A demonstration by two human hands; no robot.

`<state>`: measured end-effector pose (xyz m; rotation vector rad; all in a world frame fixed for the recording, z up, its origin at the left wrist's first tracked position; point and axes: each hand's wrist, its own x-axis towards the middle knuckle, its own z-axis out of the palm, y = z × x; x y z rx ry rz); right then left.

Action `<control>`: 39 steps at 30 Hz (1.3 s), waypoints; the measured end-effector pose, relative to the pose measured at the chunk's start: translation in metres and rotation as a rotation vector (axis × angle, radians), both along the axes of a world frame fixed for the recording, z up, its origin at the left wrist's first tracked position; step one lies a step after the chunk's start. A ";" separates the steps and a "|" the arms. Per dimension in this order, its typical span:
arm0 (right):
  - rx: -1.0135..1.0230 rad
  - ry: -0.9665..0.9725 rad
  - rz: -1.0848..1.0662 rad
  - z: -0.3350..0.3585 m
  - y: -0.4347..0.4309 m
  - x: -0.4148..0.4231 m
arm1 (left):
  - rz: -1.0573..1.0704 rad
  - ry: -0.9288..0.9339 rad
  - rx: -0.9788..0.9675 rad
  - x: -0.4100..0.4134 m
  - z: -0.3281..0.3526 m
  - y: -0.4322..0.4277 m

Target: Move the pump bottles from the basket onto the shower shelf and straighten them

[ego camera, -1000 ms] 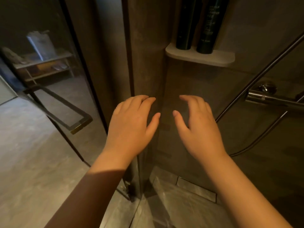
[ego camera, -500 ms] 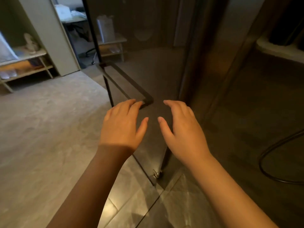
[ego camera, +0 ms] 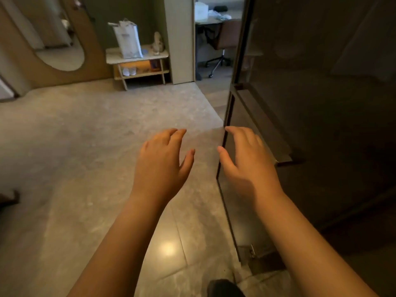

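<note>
My left hand hovers palm down over the grey tiled floor, fingers loosely spread and holding nothing. My right hand is beside it, also palm down with spread fingers and empty, in front of the dark glass shower door. No pump bottles, basket or shower shelf are in view.
The glass door's edge and its long bar handle stand just right of my hands. A low wooden bench with a white paper bag is at the far wall. An office chair shows through a doorway. Grey floor stretches left.
The view has swung left, away from the shower wall with its shelf and two dark bottles, out to the room floor. Both hands stay open and empty, side by side.
</note>
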<state>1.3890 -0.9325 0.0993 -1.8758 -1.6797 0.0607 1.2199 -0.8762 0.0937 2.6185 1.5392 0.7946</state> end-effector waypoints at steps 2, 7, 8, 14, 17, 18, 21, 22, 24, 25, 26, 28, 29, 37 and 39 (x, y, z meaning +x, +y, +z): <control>-0.006 0.033 0.077 -0.003 0.023 -0.012 | 0.071 0.004 0.000 -0.017 -0.003 0.014; 0.010 0.018 0.212 -0.013 0.092 -0.042 | 0.245 0.027 -0.039 -0.053 -0.010 0.053; 0.001 0.027 0.244 -0.015 0.108 -0.047 | 0.276 0.018 -0.039 -0.060 -0.011 0.063; -0.012 0.030 0.441 -0.018 0.220 -0.069 | 0.467 0.020 -0.040 -0.081 -0.012 0.142; -0.022 0.039 0.514 -0.011 0.280 -0.073 | 0.541 0.015 -0.049 -0.084 -0.007 0.190; -0.030 0.043 0.542 -0.007 0.301 -0.076 | 0.564 0.019 -0.049 -0.085 -0.003 0.206; -0.021 0.008 0.622 0.004 0.358 -0.090 | 0.631 0.019 -0.029 -0.093 0.009 0.250; -0.014 -0.003 0.646 0.007 0.375 -0.097 | 0.658 0.017 -0.028 -0.098 0.011 0.261; 0.000 -0.027 0.712 0.009 0.405 -0.117 | 0.725 0.017 -0.025 -0.114 0.013 0.278; 0.004 -0.033 0.746 0.009 0.417 -0.128 | 0.760 0.018 -0.026 -0.123 0.013 0.283; 0.001 -0.032 0.780 0.009 0.427 -0.140 | 0.795 0.020 -0.032 -0.132 0.013 0.288; -0.009 -0.024 0.851 0.006 0.444 -0.162 | 0.868 0.025 -0.046 -0.150 0.013 0.294; -0.012 -0.021 0.881 0.004 0.451 -0.173 | 0.902 0.027 -0.052 -0.159 0.013 0.297; -0.038 -0.005 1.026 -0.014 0.516 -0.259 | 1.075 0.022 -0.083 -0.236 0.001 0.338; -0.034 -0.005 1.039 -0.017 0.537 -0.283 | 1.091 0.016 -0.087 -0.259 -0.004 0.358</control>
